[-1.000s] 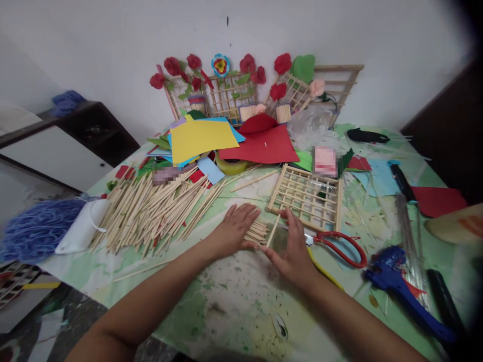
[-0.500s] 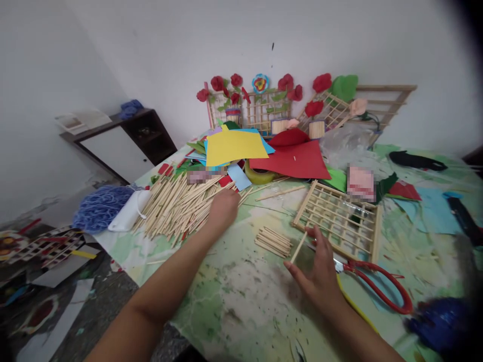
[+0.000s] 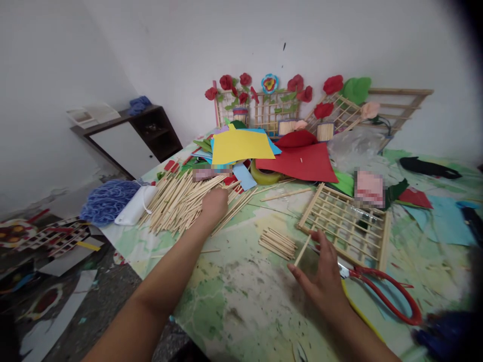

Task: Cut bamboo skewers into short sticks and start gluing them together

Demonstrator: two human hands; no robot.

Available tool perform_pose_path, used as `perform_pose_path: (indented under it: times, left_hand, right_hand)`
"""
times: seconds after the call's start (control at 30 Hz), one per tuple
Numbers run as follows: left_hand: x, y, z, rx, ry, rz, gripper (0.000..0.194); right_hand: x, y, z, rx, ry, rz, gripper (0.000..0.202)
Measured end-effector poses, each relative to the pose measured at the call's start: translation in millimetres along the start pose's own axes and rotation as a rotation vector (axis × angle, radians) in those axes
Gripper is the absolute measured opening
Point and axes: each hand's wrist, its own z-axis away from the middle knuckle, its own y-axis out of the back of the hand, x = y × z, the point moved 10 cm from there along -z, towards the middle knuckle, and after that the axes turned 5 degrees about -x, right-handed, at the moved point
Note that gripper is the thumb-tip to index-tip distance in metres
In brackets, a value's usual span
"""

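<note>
Arms [image 3: 162, 286] outstretched; right hand [image 3: 326, 279] pinches short stick [image 3: 303, 251] between fingers [image 3: 328, 251]; left hand [image 3: 216, 206], grip hidden, now at left stick pile [image 3: 175, 203], earlier at small bundle [image 3: 278, 243].

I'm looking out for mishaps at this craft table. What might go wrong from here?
The right hand, holding a single stick, is close beside the scissors, so it might brush a blade. The left hand is at the crisscrossed stick pile; drawing one out could drag others along. The short sticks appear to lie loose, so a knock could scatter them.
</note>
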Motion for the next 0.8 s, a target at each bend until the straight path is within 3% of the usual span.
perform_pose_path:
  times: [0.33, 0.57, 0.67, 0.8]
  left_hand:
    - [-1, -3.6, 0, -0.035, 0.034, -0.018, 0.031]
    - [-4, 21.2, 10, 0.019, -0.014, 0.027, 0.027]
    - [1, 32.4, 15, 0.013, -0.102, 0.282, 0.017]
    - [27, 25.5, 22, -0.177, -0.256, 1.009, 0.013]
  right_hand:
    - [0, -1, 0, -0.004, 0.016, -0.023, 0.085]
    - [1, -2, 1, -0.013, 0.015, -0.012, 0.087]
    - [1, -2, 1, -0.01, 0.017, -0.012, 0.087]
    - [-1, -2, 0, -0.011, 0.021, 0.0, 0.09]
